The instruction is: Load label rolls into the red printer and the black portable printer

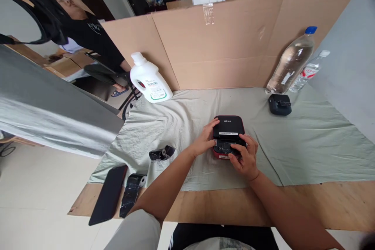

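We have the small red-and-black label printer [229,134] at the middle of the pale green cloth [307,144]. Our left hand [205,141] cups its left side with curled fingers, steadying it. Our right hand [245,156] presses fingertips into the open near compartment, pinching nothing we can make out. We judge it best to brace firmly left and work gently. A black roll [162,153] lies nearby, left.

Bare forearms, pale grey short sleeve [137,230]
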A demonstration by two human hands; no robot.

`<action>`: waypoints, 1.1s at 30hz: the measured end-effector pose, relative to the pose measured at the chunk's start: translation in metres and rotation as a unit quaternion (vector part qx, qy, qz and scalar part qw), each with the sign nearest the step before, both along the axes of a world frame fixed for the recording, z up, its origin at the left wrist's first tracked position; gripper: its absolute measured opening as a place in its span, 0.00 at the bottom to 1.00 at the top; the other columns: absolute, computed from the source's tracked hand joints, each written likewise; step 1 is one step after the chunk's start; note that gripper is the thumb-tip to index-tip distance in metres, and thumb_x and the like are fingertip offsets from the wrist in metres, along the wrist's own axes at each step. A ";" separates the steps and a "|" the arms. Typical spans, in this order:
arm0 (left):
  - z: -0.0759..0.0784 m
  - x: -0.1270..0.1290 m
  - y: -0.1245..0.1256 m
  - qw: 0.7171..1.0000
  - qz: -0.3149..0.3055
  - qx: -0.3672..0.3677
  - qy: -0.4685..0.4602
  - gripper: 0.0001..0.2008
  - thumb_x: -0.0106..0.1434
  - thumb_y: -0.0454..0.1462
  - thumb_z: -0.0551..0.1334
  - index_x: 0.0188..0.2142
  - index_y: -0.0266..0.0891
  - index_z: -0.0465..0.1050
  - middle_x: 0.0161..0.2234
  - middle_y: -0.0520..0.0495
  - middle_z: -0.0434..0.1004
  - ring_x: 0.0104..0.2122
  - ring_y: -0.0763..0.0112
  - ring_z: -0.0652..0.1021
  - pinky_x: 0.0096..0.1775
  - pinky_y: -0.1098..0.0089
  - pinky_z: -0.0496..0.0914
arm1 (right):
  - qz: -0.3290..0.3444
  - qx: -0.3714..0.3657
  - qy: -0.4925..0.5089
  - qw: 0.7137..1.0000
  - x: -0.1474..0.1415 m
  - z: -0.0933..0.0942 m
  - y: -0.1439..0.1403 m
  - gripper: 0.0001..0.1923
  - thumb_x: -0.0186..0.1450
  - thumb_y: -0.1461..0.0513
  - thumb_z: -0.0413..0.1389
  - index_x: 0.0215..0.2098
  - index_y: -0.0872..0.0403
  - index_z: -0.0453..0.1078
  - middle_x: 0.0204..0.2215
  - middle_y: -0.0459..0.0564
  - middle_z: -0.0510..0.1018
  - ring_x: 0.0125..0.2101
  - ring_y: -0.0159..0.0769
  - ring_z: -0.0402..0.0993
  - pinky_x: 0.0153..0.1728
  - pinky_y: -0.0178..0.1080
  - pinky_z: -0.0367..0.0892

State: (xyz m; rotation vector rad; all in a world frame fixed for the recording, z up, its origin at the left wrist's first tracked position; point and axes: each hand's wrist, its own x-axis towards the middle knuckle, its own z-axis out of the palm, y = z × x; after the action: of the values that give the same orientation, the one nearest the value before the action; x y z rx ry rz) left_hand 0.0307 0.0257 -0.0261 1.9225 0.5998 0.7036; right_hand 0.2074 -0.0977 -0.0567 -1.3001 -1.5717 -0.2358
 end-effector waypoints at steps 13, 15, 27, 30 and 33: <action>0.018 0.024 0.015 0.978 0.206 0.031 -0.004 0.28 0.60 0.41 0.61 0.59 0.42 0.58 0.58 0.39 0.62 0.52 0.58 0.71 0.50 0.57 0.66 | 0.052 0.012 0.056 0.997 0.015 -0.006 0.007 0.20 0.67 0.53 0.48 0.54 0.50 0.61 0.49 0.56 0.69 0.51 0.47 0.65 0.50 0.56 0.64; 0.019 0.031 0.008 0.953 0.289 0.089 0.038 0.17 0.60 0.38 0.60 0.48 0.40 0.68 0.47 0.42 0.70 0.44 0.61 0.73 0.48 0.58 0.67 | 0.051 0.009 0.065 0.997 0.016 -0.008 0.007 0.19 0.67 0.54 0.47 0.54 0.51 0.62 0.49 0.56 0.69 0.50 0.47 0.65 0.50 0.56 0.64; 0.033 0.078 0.011 0.905 0.038 0.214 0.366 0.10 0.49 0.36 0.68 0.34 0.41 0.79 0.37 0.39 0.80 0.48 0.46 0.71 0.52 0.52 0.59 | 0.036 0.006 0.077 0.996 0.018 -0.011 0.007 0.16 0.68 0.58 0.44 0.51 0.51 0.64 0.48 0.56 0.69 0.49 0.46 0.66 0.49 0.55 0.64; 0.034 0.086 0.013 0.877 0.036 0.245 0.412 0.06 0.47 0.34 0.68 0.29 0.37 0.79 0.32 0.37 0.80 0.46 0.45 0.72 0.51 0.52 0.59 | 0.033 -0.001 0.071 0.997 0.019 -0.012 0.007 0.16 0.68 0.58 0.44 0.50 0.51 0.64 0.47 0.56 0.70 0.49 0.46 0.66 0.49 0.55 0.64; 0.035 0.088 0.012 0.860 0.045 0.270 0.431 0.07 0.48 0.34 0.68 0.30 0.37 0.80 0.32 0.37 0.80 0.46 0.46 0.73 0.51 0.52 0.60 | 0.034 -0.008 0.068 0.997 0.020 -0.014 0.008 0.16 0.68 0.57 0.44 0.50 0.51 0.65 0.47 0.56 0.70 0.49 0.46 0.67 0.49 0.55 0.64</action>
State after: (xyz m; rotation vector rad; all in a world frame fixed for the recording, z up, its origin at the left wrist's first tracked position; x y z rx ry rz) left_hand 0.1185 0.0377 0.0093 2.7538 1.1262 -0.0114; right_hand 0.2277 -0.0900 -0.0706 -1.2460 -1.5018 -0.0919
